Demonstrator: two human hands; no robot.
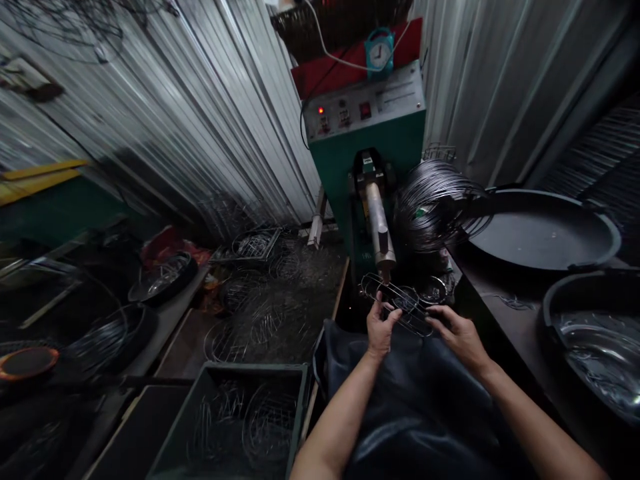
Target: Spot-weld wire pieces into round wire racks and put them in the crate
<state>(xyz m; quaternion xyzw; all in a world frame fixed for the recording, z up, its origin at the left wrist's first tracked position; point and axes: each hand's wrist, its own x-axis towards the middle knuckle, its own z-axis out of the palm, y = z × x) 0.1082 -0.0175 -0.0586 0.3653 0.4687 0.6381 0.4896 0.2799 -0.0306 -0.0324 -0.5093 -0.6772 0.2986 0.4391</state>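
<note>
Both hands hold an oblong wire frame made of thin metal rods. Its far end lies right below the tip of a thick metal electrode arm that juts from a green machine; whether they touch I cannot tell. My left hand is closed with thumb and fingers on the frame's left side. Pinched at its right end, the frame rests between the thumb and fingers of my right hand. A round wire piece sits just beyond the frame, partly in shadow.
A coil of wire stands right of the electrode arm. Farther right are a wide shallow pan and a deep basin. At lower left, a green crate holds wire pieces. More wire pieces litter the floor.
</note>
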